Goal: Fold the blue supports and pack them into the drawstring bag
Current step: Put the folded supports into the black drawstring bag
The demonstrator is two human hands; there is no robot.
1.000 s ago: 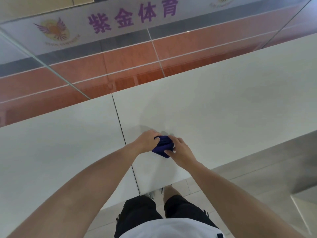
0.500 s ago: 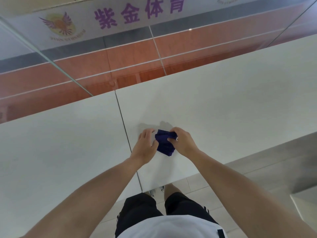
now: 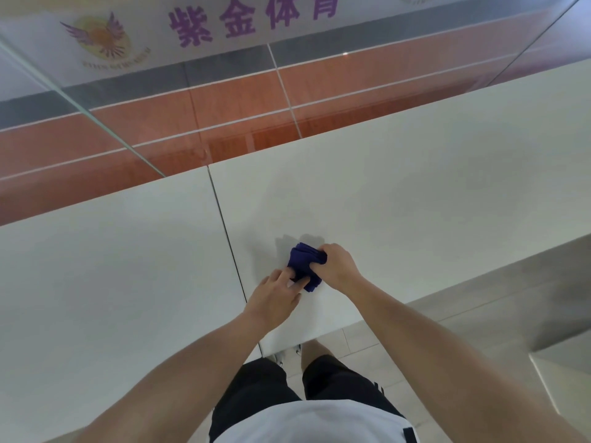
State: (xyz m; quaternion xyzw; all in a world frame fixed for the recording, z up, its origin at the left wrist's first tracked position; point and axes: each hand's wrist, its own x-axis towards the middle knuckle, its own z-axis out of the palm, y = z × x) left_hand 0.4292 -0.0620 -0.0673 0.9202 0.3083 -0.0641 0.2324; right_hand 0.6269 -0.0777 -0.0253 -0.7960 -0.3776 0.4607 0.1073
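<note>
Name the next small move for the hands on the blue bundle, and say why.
Probably press the near edge flat with the left hand to tighten the fold: the right hand grips the blue support, which looks bunched on the table, and no bag is in view.

**Matt desk, soft cloth, glossy tiles**

The desk (image 3: 415, 193) is a smooth, matt white surface, split by a thin dark seam (image 3: 224, 225). At its middle the support (image 3: 302, 260) is soft dark-blue cloth, matt, bunched into thick creased folds. At 12 o'clock the wall tiles (image 3: 224, 100) are glossy orange-brown and grey, very smooth, with pale grout lines and faint reflections. Above them the sign (image 3: 153, 30) looks like shiny white sheet with purple print. At 5 o'clock the floor (image 3: 355, 342) is pale tile with a dull sheen. At 6 o'clock the shorts (image 3: 256, 394) are matt black cloth and the shirt (image 3: 303, 423) plain white cloth.
</note>
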